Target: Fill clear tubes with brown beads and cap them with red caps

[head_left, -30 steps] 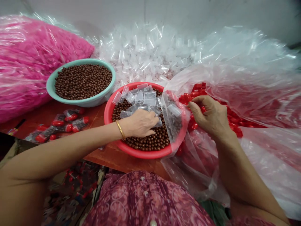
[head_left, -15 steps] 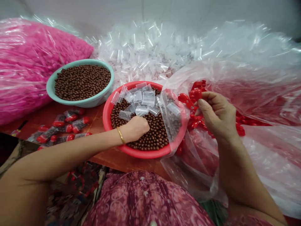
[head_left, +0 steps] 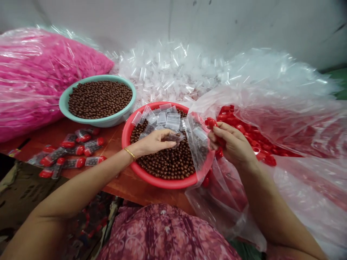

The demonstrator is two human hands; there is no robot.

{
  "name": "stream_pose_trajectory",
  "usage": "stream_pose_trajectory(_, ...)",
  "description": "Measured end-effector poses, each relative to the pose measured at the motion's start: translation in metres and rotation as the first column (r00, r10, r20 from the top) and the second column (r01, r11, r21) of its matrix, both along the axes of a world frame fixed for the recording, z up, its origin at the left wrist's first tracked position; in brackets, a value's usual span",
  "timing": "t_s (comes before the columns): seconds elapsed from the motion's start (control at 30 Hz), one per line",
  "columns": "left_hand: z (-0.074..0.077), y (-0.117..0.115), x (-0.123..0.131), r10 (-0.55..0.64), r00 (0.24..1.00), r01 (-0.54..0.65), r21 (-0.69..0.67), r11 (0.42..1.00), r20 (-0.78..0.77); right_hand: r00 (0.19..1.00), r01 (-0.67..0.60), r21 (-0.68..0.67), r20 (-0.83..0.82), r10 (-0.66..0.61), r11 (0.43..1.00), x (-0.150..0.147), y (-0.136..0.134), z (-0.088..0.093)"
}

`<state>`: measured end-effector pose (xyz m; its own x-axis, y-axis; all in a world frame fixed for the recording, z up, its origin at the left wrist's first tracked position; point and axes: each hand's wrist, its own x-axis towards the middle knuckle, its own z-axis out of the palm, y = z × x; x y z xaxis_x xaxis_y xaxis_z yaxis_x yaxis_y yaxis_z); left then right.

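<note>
My left hand [head_left: 155,142], a gold bangle at its wrist, is closed round a clear plastic tube [head_left: 176,138] with brown balls in it. It is over a red basin [head_left: 162,183] of glossy brown balls [head_left: 170,164]. Several clear tubes [head_left: 173,121] lie on top of the balls. At the basin's right rim, my right hand [head_left: 230,141] pinches a red plastic cap [head_left: 210,122] between thumb and fingers. Behind that hand, an opened plastic bag [head_left: 298,119] holds a heap of red caps [head_left: 244,131].
A pale green basin [head_left: 63,103] of brown balls stands at the left. Filled tubes with red caps [head_left: 70,151] lie on the table [head_left: 121,187]. A bag of pink pieces [head_left: 48,72] and a heap of clear tubes [head_left: 168,72] line the wall. More filled tubes [head_left: 92,216] sit below.
My left hand has risen from the balls and turned, bringing a filled tube into view. My right hand has moved left from the red caps toward the basin with a cap.
</note>
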<state>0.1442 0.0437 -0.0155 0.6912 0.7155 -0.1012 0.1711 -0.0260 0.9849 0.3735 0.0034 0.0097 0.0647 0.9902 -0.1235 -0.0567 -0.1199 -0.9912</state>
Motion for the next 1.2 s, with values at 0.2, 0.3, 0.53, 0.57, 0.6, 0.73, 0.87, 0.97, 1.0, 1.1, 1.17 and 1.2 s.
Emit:
stream_pose_trajectory(0.2, 0.006, -0.020, -0.003, 0.108, 0.984, -0.062, -0.303, 0.951, 0.138, 0.990, -0.130, -0.038, 0.048, 0.131, 0.991, -0.026, 0.008, -0.001)
stream_pose_trajectory(0.3, 0.004, -0.025, -0.003, 0.144, 0.973, -0.083, -0.307, 0.948, 0.179, 0.974, -0.182, -0.020, 0.133, 0.183, 0.983, -0.037, 0.008, -0.004)
stream_pose_trajectory(0.53, 0.003, -0.035, -0.012, 0.136, 0.961, -0.058, -0.303, 0.951, 0.242, 0.887, -0.417, 0.035, 0.233, 0.398, 0.908, -0.052, 0.007, -0.005)
stream_pose_trajectory(0.57, 0.004, -0.035, -0.014, 0.136, 0.959, -0.057, -0.303, 0.951, 0.247, 0.880, -0.427, 0.062, 0.259, 0.398, 0.902, -0.054, 0.007, -0.005)
stream_pose_trajectory(0.6, 0.004, -0.036, -0.015, 0.141, 0.959, -0.061, -0.302, 0.951, 0.248, 0.878, -0.427, 0.088, 0.281, 0.388, 0.900, -0.055, 0.008, -0.006)
stream_pose_trajectory(0.73, -0.001, -0.035, -0.019, 0.153, 0.964, -0.087, -0.287, 0.954, 0.217, 0.863, -0.433, 0.166, 0.359, 0.355, 0.886, -0.061, 0.009, -0.011)
stream_pose_trajectory(0.87, -0.007, -0.036, -0.019, 0.141, 0.974, -0.090, -0.272, 0.958, 0.175, 0.837, -0.476, 0.174, 0.390, 0.384, 0.862, -0.063, 0.009, -0.017)
stream_pose_trajectory(0.97, -0.007, -0.037, -0.019, 0.178, 0.969, -0.129, -0.264, 0.956, 0.172, 0.879, -0.401, 0.144, 0.338, 0.336, 0.905, -0.063, 0.009, -0.023)
stream_pose_trajectory(1.0, -0.007, -0.038, -0.019, 0.199, 0.964, -0.149, -0.266, 0.953, 0.175, 0.897, -0.370, 0.123, 0.304, 0.320, 0.921, -0.062, 0.009, -0.025)
stream_pose_trajectory(1.1, -0.006, -0.038, -0.019, 0.245, 0.954, -0.190, -0.282, 0.940, 0.175, 0.936, -0.325, 0.053, 0.163, 0.313, 0.944, -0.061, 0.010, -0.029)
stream_pose_trajectory(1.17, -0.006, -0.038, -0.019, 0.250, 0.952, -0.192, -0.290, 0.937, 0.176, 0.931, -0.352, 0.033, 0.118, 0.347, 0.935, -0.061, 0.010, -0.028)
stream_pose_trajectory(1.2, -0.006, -0.038, -0.019, 0.246, 0.952, -0.187, -0.292, 0.938, 0.180, 0.921, -0.375, 0.034, 0.128, 0.368, 0.927, -0.062, 0.010, -0.027)
